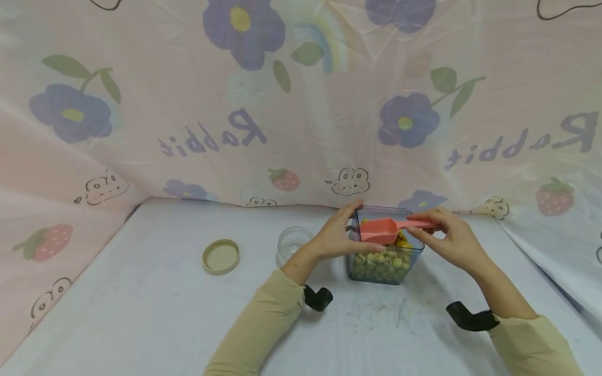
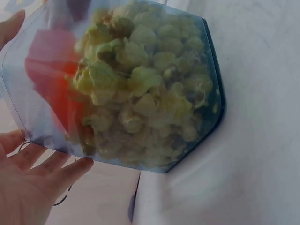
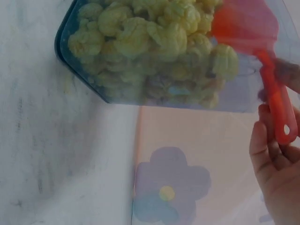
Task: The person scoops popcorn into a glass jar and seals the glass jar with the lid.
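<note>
A clear plastic container (image 1: 410,257) with a bluish tint stands on the table, partly filled with popcorn (image 1: 378,266). My left hand (image 1: 329,237) holds it at the left, thumb along the front rim and fingers spread on the far side; the left wrist view shows those fingers (image 2: 70,174) against the wall. With my right hand (image 1: 449,237) I pinch the handle of a pink scoop (image 1: 378,231) at the container's right rim. The scoop's bowl lies inside the container's opening, over the popcorn. Through the wall, the right wrist view shows the bowl against the popcorn.
A small clear round jar (image 1: 279,244) stands left of the container, partly behind my left wrist. Further left lies a round beige lid (image 1: 221,257) on the white table (image 1: 155,292). A printed curtain (image 1: 310,120) hangs close behind the container.
</note>
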`<state>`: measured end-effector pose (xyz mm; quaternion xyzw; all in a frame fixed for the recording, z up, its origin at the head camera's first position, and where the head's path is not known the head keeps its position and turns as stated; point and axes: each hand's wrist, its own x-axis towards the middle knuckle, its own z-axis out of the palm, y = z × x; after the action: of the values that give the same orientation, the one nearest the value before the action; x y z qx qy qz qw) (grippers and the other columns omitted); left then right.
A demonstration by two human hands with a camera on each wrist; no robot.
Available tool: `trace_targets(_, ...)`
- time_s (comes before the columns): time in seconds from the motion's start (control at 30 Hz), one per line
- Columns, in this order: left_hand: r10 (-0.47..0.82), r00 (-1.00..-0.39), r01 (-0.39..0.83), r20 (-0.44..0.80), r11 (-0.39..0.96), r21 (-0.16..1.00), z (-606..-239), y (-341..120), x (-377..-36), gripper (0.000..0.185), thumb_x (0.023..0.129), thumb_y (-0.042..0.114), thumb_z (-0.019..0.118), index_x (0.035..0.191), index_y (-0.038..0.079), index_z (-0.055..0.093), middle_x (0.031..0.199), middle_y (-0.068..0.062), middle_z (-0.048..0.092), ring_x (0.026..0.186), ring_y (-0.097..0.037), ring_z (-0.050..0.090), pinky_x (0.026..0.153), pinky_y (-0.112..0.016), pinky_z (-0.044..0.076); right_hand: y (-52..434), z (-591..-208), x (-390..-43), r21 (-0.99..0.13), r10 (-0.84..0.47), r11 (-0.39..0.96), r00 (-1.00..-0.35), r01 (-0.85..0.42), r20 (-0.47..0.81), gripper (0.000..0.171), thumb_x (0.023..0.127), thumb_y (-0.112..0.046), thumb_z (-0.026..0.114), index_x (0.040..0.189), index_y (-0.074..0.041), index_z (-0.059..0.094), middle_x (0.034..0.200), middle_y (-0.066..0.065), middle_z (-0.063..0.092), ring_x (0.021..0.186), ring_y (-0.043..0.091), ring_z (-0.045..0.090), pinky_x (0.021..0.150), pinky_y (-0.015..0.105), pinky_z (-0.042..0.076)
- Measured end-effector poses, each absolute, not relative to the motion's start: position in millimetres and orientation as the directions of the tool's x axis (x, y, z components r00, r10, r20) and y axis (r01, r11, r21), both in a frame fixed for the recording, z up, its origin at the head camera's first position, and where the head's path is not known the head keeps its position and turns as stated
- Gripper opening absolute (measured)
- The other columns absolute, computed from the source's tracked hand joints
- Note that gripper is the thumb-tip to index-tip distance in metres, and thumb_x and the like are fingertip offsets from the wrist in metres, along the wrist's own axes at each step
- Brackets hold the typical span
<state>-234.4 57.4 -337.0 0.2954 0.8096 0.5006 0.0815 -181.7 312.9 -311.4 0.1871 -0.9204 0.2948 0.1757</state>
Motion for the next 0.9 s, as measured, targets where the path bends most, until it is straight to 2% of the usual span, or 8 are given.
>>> trace_targets(0.1,0.551,-0.816,0.382,0.173,0.29,0.878,-340,59,-236,0.101,0.072,0.038,0.083,0.152,0.034,0.022,0.149,0.007,0.037,0.131,-0.015,0.041,0.099,-0.039,0.047,317,-310,-182,-0.507,-0.253,0.739,-0.879,-0.445,0.404,0.028,0.088,-0.011,0.069,0.115,-0.005,0.068,0.096,0.003,0.058,0.077,-0.004,0.052,0.057,0.021,0.039)
trace_targets(0.27,0.533,-0.822,0.35,0.201,0.194,0.916,-344,63,-239,0.096,0.072,0.031,0.084,0.149,0.034,0.027,0.144,0.006,0.04,0.126,-0.017,0.044,0.102,-0.046,0.044,322,-305,-187,-0.54,-0.29,0.701,-0.878,-0.465,0.38,0.026,0.089,-0.007,0.067,0.114,-0.003,0.068,0.096,0.0,0.059,0.076,0.002,0.052,0.055,0.023,0.038)
trace_targets(0.43,0.521,-0.823,0.332,0.225,0.12,0.936,-349,67,-241,0.096,0.071,0.025,0.085,0.148,0.037,0.029,0.144,0.005,0.04,0.126,-0.019,0.044,0.103,-0.046,0.042,319,-296,-188,-0.536,-0.289,0.716,-0.889,-0.447,0.356,0.022,0.089,-0.011,0.068,0.111,-0.008,0.069,0.093,0.001,0.058,0.072,0.007,0.048,0.054,0.025,0.037)
trace_targets(0.53,0.518,-0.827,0.306,0.219,0.087,0.948,-353,68,-241,0.095,0.071,0.024,0.085,0.146,0.041,0.029,0.144,0.006,0.039,0.123,-0.015,0.043,0.101,-0.046,0.043,315,-295,-187,-0.535,-0.278,0.722,-0.892,-0.439,0.357,0.021,0.089,-0.012,0.069,0.109,-0.009,0.069,0.09,-0.001,0.059,0.07,0.008,0.049,0.053,0.024,0.037)
trace_targets(0.67,0.513,-0.832,0.287,0.209,0.076,0.955,-356,68,-240,0.093,0.072,0.024,0.085,0.145,0.042,0.03,0.144,0.005,0.039,0.122,-0.015,0.042,0.099,-0.049,0.045,313,-294,-185,-0.529,-0.252,0.735,-0.895,-0.424,0.367,0.021,0.089,-0.013,0.068,0.11,-0.007,0.068,0.092,-0.005,0.06,0.072,0.007,0.048,0.053,0.024,0.037)
trace_targets(0.9,0.512,-0.838,0.282,0.19,0.107,0.954,-356,67,-239,0.094,0.072,0.025,0.085,0.145,0.043,0.029,0.147,0.004,0.037,0.132,-0.022,0.038,0.106,-0.048,0.04,316,-283,-182,-0.5,-0.211,0.764,-0.89,-0.408,0.404,0.022,0.09,-0.014,0.068,0.11,-0.005,0.067,0.091,-0.015,0.057,0.075,0.005,0.045,0.059,0.021,0.036)
